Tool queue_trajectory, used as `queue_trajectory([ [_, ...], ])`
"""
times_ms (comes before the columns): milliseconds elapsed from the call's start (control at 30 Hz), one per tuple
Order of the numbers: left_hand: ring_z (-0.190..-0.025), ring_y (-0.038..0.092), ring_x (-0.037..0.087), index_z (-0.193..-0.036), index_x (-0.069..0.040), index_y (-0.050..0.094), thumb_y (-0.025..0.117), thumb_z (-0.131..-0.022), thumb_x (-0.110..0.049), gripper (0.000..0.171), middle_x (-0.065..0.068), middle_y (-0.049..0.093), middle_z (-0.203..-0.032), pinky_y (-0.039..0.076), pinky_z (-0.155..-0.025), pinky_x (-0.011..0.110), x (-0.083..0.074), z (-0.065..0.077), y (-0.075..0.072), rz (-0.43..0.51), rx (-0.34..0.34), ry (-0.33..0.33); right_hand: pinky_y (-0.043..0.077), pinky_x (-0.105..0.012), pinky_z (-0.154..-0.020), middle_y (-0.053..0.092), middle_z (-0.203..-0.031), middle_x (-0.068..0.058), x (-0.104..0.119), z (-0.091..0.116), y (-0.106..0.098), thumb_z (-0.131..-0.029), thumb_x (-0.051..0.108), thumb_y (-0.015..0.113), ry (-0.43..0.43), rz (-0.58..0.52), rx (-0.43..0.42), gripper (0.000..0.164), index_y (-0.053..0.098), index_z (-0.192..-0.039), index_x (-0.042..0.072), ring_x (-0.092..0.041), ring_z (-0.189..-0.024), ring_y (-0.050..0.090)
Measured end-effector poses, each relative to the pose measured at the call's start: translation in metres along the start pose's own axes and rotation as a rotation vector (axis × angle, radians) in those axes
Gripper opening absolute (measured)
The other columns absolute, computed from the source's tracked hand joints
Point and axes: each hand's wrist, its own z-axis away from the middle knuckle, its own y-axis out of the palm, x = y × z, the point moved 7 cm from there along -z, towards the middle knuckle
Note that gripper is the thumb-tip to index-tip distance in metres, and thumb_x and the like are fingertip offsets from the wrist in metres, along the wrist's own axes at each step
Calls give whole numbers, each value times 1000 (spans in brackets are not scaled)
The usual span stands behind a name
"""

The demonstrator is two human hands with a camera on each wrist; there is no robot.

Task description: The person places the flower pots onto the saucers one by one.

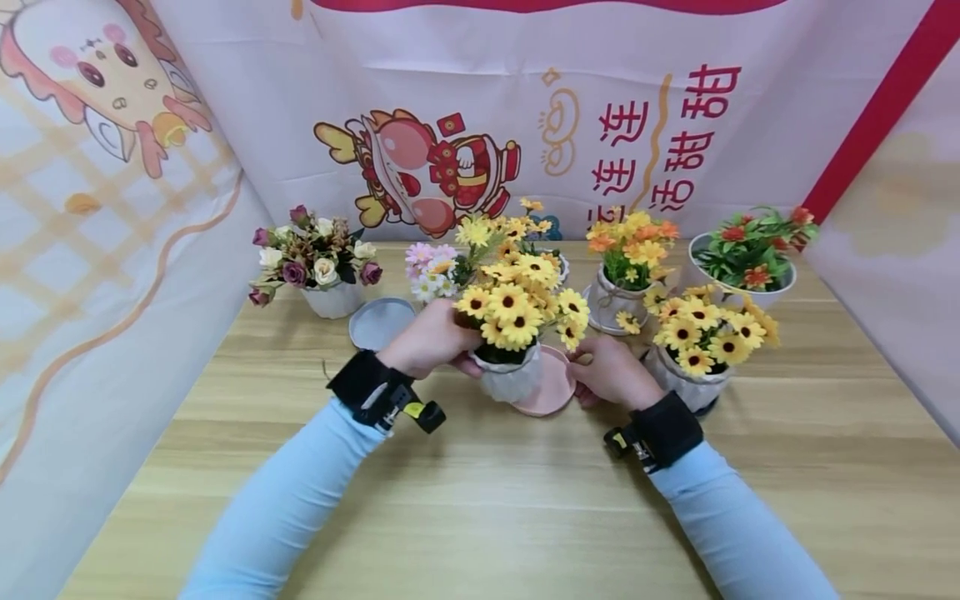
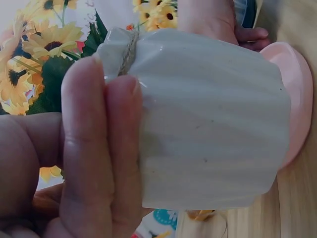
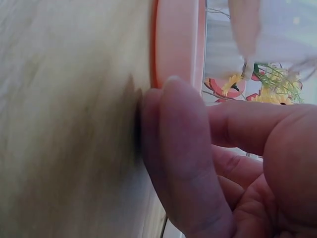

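In the head view my left hand point(image 1: 433, 340) grips a white ceramic flower pot point(image 1: 513, 377) near its rim. Yellow flowers point(image 1: 513, 310) with dark centres fill this pot. The left wrist view shows fingers point(image 2: 89, 144) along the ribbed pot wall point(image 2: 213, 114) and twine round its neck. Under and beside the pot is a round pink saucer point(image 1: 557, 388), partly hidden by it. My right hand point(image 1: 617, 372) pinches the saucer's right edge. Close up in the right wrist view, fingertips point(image 3: 181, 114) meet the saucer's pink rim point(image 3: 178, 44) just above the wood.
Another pot of yellow flowers point(image 1: 688, 385) stands right of my right hand. Behind are orange flowers point(image 1: 630, 242), a red-flowered plant point(image 1: 750, 250) and pink and white daisies point(image 1: 433, 271). At left, a rose pot point(image 1: 333, 300) stands beside a grey saucer point(image 1: 381, 323). Printed cloth point(image 1: 277, 100) hangs behind.
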Motion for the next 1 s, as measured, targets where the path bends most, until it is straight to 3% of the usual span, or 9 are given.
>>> queue_trajectory([
  [400, -54, 67, 23, -113, 14, 65, 53, -85, 12, 31, 27, 65, -109, 63, -59, 36, 11, -31, 25, -24, -23, -3, 58, -30, -54, 68, -65, -8, 0, 0, 4, -102, 16, 52, 21, -26, 5, 24, 62, -117, 1, -19, -55, 67],
  [533, -54, 68, 23, -112, 12, 67, 54, -86, 10, 28, 26, 65, -110, 63, -60, 36, 17, -37, 32, -35, -16, -14, 59, -32, -55, 68, -67, -10, 1, -1, 2, -103, 14, 48, -21, -44, 23, 22, 64, -104, -1, -21, -55, 66],
  [667, -53, 68, 22, -115, 9, 66, 54, -89, 9, 29, 24, 65, -110, 63, -60, 35, 21, -37, 32, -32, -23, -25, 60, -35, -55, 67, -69, -12, 7, -3, 4, -105, 16, 44, -82, -66, 62, 32, 66, -89, 0, -25, -54, 66],
  [833, -53, 67, 20, -125, 7, 62, 53, -91, 8, 35, 27, 63, -107, 63, -60, 34, 22, -36, 35, -19, -19, -23, 60, -37, -53, 66, -69, -14, 8, -3, 3, -106, 15, 40, -100, -102, 69, 29, 64, -102, -2, -26, -54, 66],
  [1000, -55, 67, 19, -146, 5, 41, 52, -92, 6, 55, 30, 53, -134, 63, -61, 32, 26, -35, 37, 9, -7, -25, 60, -36, -54, 67, -70, -15, 2, -2, 2, -104, 13, 40, -56, -134, 71, 30, 64, -99, -4, -26, -55, 66],
])
